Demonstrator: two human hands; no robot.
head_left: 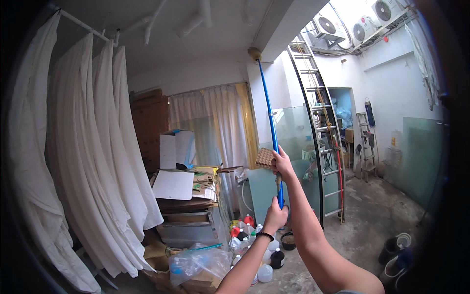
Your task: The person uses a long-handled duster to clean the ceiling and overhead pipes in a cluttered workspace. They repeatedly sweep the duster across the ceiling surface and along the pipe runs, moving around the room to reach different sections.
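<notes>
A long blue pole (272, 125) slants up in front of me, and both my hands are closed around it. My left hand (276, 216), below a dark beaded bracelet (265, 236), grips the pole near its lower end. Higher up, my right hand (283, 162) wraps round the shaft with the arm stretched out. At the top of the pole a tan, rounded brush head (254, 52) is up by the ceiling beam, at the top of the white wall column; whether it touches cannot be made out. A brown egg tray (265, 158) shows just left of my right hand.
White curtains (93, 147) hang at the left. Stacked boards and boxes (186, 196) stand beyond, with plastic jugs (265, 273) on the floor. A tall ladder (318, 112) and glass panels (293, 186) stand at the right. Buckets (390, 251) sit far right.
</notes>
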